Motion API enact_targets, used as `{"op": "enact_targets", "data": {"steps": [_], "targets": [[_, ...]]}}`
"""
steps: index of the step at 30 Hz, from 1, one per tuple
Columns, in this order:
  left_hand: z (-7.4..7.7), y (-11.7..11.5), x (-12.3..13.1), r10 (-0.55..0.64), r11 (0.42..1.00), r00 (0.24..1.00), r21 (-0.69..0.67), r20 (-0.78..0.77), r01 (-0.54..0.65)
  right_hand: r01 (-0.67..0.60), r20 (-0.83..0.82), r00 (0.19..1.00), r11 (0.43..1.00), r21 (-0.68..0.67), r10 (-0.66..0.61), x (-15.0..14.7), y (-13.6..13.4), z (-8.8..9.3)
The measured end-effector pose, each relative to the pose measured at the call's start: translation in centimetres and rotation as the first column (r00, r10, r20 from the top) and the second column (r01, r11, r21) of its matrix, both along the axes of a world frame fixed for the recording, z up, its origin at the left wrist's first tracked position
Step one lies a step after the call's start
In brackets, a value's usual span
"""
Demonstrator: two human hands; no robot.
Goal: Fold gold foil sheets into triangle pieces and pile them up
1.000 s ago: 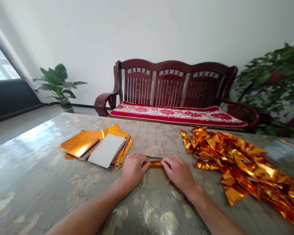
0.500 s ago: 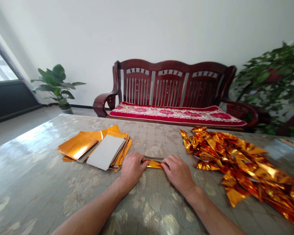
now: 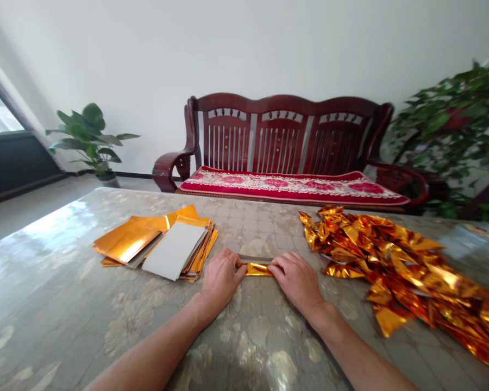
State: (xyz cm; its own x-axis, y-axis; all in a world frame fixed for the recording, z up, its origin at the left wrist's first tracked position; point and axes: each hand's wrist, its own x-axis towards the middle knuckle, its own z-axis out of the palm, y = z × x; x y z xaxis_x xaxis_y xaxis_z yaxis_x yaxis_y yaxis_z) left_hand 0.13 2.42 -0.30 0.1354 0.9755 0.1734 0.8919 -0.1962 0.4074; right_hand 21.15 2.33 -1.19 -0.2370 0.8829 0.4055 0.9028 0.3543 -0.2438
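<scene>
Between my hands, just above or on the table, lies a narrow strip of gold foil paper [image 3: 258, 269] with a grey edge along its far side. My left hand [image 3: 223, 273] pinches its left end, thumb towards me and fingers curled behind. At the right end my right hand [image 3: 295, 278] grips it the same way. Left of my left hand sits a loose stack of foil paper sheets [image 3: 173, 247], some gold side up, one grey side up on top. A heap of folded gold foil pieces [image 3: 385, 260] spreads out to the right.
The table [image 3: 155, 336] has a glossy patterned cover. Beyond it stands a dark red wooden bench [image 3: 277, 136] with a red floral cushion [image 3: 293, 185]. A potted plant [image 3: 93, 141] is at the left, leafy vines [image 3: 452, 125] and clear plastic [image 3: 464, 239] at the right.
Both hands keep their pinch on the gold foil paper. The strip's gold face catches the light differently and appears slightly wider between my hands. The view has shifted slightly.
</scene>
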Motion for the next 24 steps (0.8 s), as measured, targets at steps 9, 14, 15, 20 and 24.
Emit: {"op": "enact_targets", "data": {"steps": [9,14,15,20,24], "targets": [[0.02,-0.17,0.01,0.023,0.999,0.999,-0.026,-0.045,-0.024,0.005,0.002,1.0,1.0,0.022,-0.005,-0.13,-0.08,-0.04],[0.11,-0.19,0.1,0.034,0.999,0.996,-0.037,-0.081,-0.037,0.009,0.01,1.0,1.0,0.018,-0.009,-0.14,-0.12,0.01],[0.12,-0.19,0.11,0.035,0.998,0.996,-0.04,-0.087,-0.039,0.01,0.013,1.0,1.0,0.016,-0.01,-0.15,-0.13,0.06],[0.14,-0.22,0.07,0.036,0.999,0.994,-0.025,-0.101,-0.039,0.018,0.017,1.0,1.0,0.0,-0.018,-0.22,-0.18,0.15],[0.17,-0.19,0.05,0.046,0.998,0.991,-0.028,-0.124,-0.05,0.021,0.025,0.999,1.0,0.019,-0.021,-0.21,-0.19,0.06]]}}
